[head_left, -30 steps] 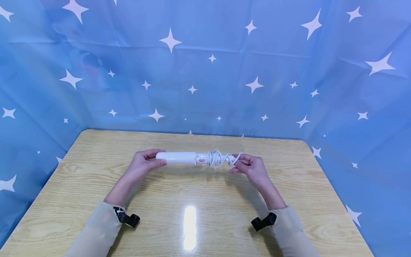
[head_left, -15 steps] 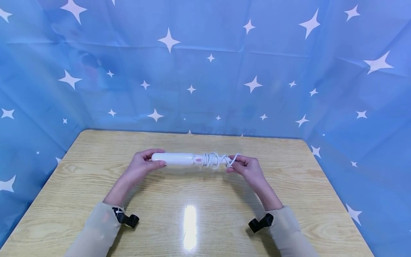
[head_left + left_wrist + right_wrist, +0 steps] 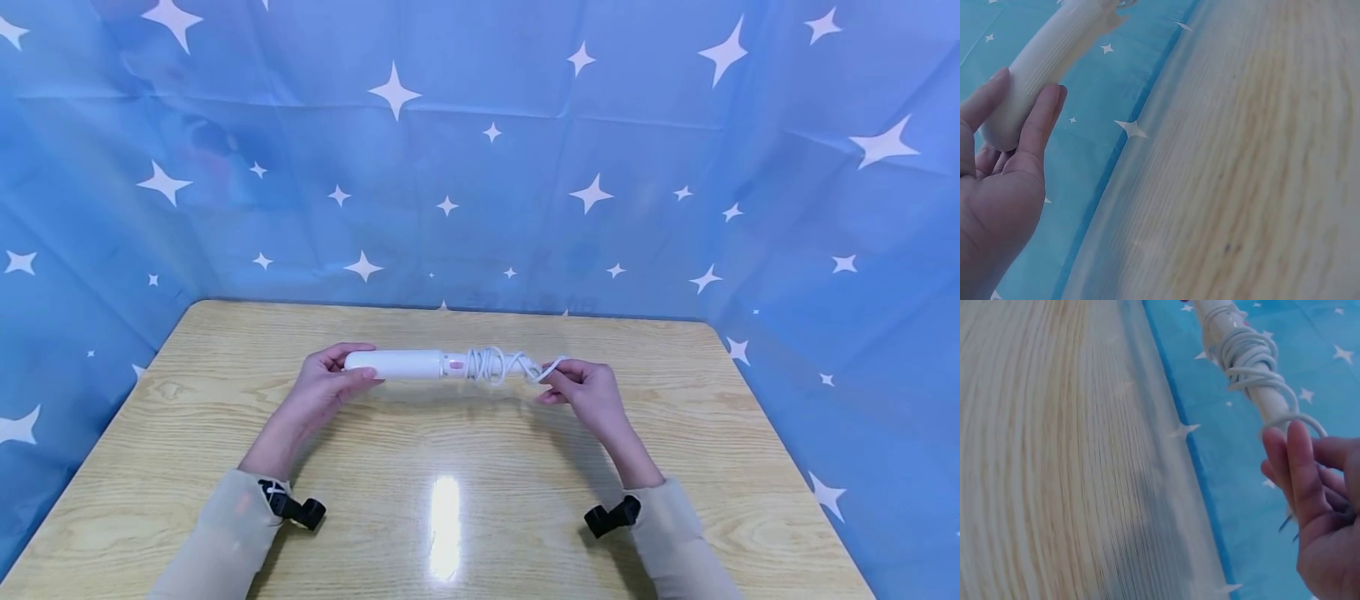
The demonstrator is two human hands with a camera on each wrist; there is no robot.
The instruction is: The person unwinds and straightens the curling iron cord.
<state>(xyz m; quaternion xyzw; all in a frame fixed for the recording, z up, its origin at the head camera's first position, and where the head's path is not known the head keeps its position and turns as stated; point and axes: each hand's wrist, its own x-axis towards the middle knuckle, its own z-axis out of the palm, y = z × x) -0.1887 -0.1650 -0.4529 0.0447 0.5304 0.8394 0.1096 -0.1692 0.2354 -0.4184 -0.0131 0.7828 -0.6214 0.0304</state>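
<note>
A white wand-shaped electric appliance [image 3: 408, 364] is held level above the table between both hands. My left hand [image 3: 322, 385] grips its smooth rounded end, thumb on the near side; fine ribs show along the body [image 3: 1054, 47] in the left wrist view. Around the narrower part at the right, a white cord [image 3: 487, 365] is wound in several loose loops. My right hand [image 3: 592, 396] pinches the cord's end beside the appliance's right tip. In the right wrist view, thin plug prongs [image 3: 1285, 523] stick out below the fingers of the right hand [image 3: 1329, 512]; the plug body is hidden.
The wooden table [image 3: 360, 500] lies beneath both arms, with a bright light reflection near its front middle. A blue curtain [image 3: 480, 167] with white stars stands behind and along both sides of it. Black wrist cameras [image 3: 303, 510] jut inward from the sleeves.
The appliance has shifted slightly left, and my left hand has moved a little left with it. My right hand dipped left, then came back right, holding the cord end farther from the windings.
</note>
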